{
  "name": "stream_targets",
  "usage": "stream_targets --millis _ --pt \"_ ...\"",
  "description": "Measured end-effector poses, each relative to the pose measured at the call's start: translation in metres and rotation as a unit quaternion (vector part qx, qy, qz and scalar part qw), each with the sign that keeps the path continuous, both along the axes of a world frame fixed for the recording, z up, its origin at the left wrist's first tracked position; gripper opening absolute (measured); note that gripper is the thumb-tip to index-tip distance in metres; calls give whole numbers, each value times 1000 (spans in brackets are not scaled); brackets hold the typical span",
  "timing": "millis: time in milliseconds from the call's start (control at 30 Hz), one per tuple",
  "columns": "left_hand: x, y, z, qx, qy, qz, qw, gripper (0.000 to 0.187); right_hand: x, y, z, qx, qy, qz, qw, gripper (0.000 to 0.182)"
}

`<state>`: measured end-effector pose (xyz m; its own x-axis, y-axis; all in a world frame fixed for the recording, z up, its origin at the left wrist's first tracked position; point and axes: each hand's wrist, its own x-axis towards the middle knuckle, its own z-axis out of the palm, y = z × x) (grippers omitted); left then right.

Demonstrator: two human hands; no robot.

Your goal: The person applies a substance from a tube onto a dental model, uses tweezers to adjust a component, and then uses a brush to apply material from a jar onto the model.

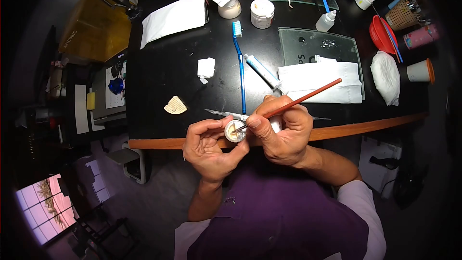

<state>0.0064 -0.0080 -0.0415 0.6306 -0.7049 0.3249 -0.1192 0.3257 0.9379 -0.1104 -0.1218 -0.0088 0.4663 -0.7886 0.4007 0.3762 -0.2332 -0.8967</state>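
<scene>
My left hand (208,147) pinches a small round white jar (235,137) between thumb and fingertips, its open mouth facing up. Pale yellowish material lies inside. A thin paintbrush (308,97) with a reddish-brown handle is gripped in my right hand (284,130), and its dark tip reaches into the jar. Something white (275,123) shows between the curled fingers of that same hand; its kind I cannot tell. Just beyond the jar, a scalpel (226,113) lies on the black table, close to the handle end of a blue toothbrush (239,62).
A syringe (262,71) lies beside folded white tissue (327,83) on a glass slab (317,45). A beige wedge-shaped piece (175,106) rests at left. Farther back stand a white tub (262,13) and a dropper bottle (326,20). The wooden table edge (365,124) runs beneath my wrists.
</scene>
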Motion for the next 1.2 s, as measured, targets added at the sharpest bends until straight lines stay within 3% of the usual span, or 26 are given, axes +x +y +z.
stream_targets --millis 467,667,1200 --pt "-1 1 -2 0 -9 22 1000 61 0 3 -1 -61 -7 -37 997 19" --pt "-7 -1 -6 -1 -34 55 998 64 -5 -1 0 -151 29 -43 987 21" --pt "-9 -7 -1 -23 -34 64 997 63 -11 -1 3 -189 35 -65 979 22"
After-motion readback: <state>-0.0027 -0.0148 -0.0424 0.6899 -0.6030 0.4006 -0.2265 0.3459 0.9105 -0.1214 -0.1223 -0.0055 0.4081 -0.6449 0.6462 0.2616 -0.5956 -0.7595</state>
